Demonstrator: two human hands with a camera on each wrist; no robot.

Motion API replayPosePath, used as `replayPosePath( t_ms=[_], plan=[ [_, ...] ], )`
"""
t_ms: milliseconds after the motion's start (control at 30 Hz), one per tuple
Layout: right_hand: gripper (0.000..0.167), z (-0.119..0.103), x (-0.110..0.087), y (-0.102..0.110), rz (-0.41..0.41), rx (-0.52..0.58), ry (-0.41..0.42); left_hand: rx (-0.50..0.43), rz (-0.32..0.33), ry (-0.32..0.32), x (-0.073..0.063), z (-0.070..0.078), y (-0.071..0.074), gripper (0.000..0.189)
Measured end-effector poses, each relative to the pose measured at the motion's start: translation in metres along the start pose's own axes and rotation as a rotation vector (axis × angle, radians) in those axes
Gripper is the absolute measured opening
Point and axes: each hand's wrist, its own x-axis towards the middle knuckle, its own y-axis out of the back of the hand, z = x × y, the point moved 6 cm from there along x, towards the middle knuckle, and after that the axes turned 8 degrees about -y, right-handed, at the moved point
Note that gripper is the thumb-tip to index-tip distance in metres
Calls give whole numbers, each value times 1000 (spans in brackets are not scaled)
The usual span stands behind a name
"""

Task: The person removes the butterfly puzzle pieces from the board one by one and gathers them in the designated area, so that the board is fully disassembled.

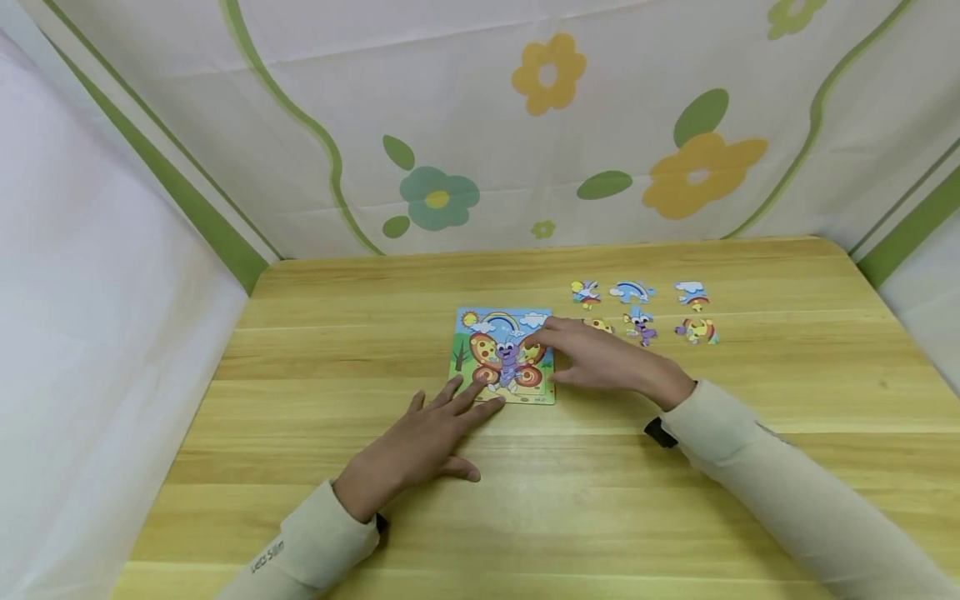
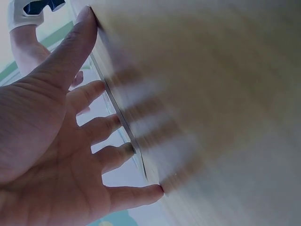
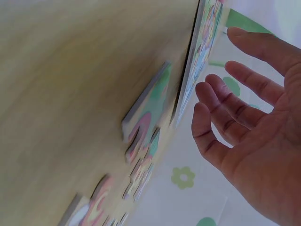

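A square picture puzzle board (image 1: 501,322) with a purple butterfly, a sun and a rainbow lies flat on the table. My left hand (image 1: 420,446) spreads its fingers over the board's lower left, fingertips at its near edge; in the left wrist view the thumb (image 2: 70,54) stays apart on the wood. Over the board's right side is my right hand (image 1: 600,357), its fingers loosely bent. Nothing sits between those fingers in the right wrist view, where the board (image 3: 200,56) stands just past the fingertips.
Several loose jigsaw pieces lie in two rows right of the board, among them a rainbow piece (image 1: 633,292), a purple piece (image 1: 641,327) and a red-and-yellow piece (image 1: 699,331). My right forearm passes in front of them. A flowered white curtain (image 1: 480,108) hangs behind the wooden table (image 1: 330,333).
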Motion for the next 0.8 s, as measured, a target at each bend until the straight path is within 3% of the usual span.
replayPosePath(
  t_ms=[800],
  plan=[
    [46, -10, 17, -17, -82, 42, -41, -30, 3, -3, 0, 0, 0, 91]
  ],
)
